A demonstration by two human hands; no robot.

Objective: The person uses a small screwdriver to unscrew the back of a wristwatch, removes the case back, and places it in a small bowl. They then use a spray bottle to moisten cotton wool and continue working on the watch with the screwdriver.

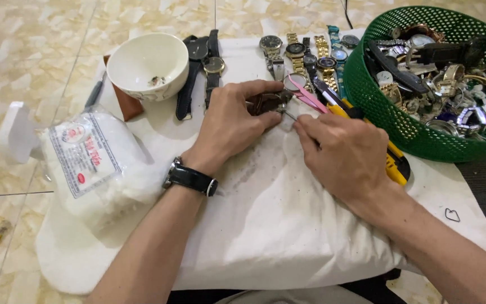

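Head view: the left hand (232, 121) clamps a small dark watch part (265, 103) against the white cloth (265, 219). The right hand (344, 155) closes on a thin metal tool (289, 115) touching that part. A green basket (383, 107) of watches stands just right; a white bowl (142, 56) lies left.

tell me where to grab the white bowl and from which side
Probably best by the near rim of the white bowl, from above. It stands upright with an open mouth, watches crowd its right side, and the left hand is nearest.
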